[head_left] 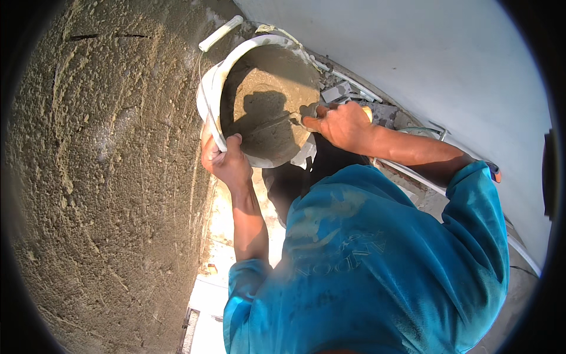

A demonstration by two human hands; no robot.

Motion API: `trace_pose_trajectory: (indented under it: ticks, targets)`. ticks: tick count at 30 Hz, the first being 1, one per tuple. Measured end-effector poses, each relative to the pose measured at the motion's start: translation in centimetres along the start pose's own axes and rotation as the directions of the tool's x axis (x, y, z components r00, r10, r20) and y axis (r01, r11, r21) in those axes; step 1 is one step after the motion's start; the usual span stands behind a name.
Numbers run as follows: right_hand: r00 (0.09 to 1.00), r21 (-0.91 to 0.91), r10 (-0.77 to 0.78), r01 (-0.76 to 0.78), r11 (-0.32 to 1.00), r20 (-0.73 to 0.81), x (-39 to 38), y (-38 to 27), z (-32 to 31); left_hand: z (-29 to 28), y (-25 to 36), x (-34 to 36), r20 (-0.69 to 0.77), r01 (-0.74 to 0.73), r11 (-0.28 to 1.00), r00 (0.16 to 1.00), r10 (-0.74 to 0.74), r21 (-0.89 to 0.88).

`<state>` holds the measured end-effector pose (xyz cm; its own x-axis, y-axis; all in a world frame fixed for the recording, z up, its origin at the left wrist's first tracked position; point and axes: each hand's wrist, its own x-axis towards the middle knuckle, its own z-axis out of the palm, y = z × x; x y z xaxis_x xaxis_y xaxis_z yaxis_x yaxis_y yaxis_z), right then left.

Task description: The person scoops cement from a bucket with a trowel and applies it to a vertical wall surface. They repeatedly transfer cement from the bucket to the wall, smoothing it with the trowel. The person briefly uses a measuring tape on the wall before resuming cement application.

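A white bucket [207, 94] holds wet grey-brown mortar [268, 97], and its mouth faces up toward me. My left hand [229, 159] is closed round the near left rim, with the thumb over the edge. At the right side of the bucket, my right hand [345, 127] grips a trowel [298, 118]. The trowel's metal neck shows over the mortar, and a yellowish handle end pokes out behind my fingers. Its blade is mostly hidden in the mortar and shadow. The bucket's wire bail with a white grip [220, 33] rests against its far left side.
Rough, freshly mortared wall [106, 177] rises close on the left. A smooth white wall [448, 65] stands on the right. Broken tile pieces [336, 92] and a white pipe [368, 92] lie along its foot. An orange-and-black tool end [495, 171] shows beside my right sleeve.
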<state>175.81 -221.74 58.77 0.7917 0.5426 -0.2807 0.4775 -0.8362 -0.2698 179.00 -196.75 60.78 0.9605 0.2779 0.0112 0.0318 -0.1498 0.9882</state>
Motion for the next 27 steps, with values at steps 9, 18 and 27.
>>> trace_pose_trajectory:
  ticks: [9,18,27]
  targets:
    - [0.689,0.644,-0.331,-0.723,-0.251,0.645,1.6,0.8,0.2,2.3,3.6,1.1,0.161,-0.361,0.927,0.925,0.343,0.100]
    - [0.991,0.090,0.130,-0.132,0.987,0.032,1.7,3.5,-6.0,2.2,5.3,1.1,0.025,-0.153,0.981,0.987,0.157,-0.116]
    - [0.793,0.622,0.167,-0.572,0.534,0.585,-0.9,1.3,-4.6,2.8,5.3,1.2,0.067,-0.185,0.973,0.978,0.196,-0.139]
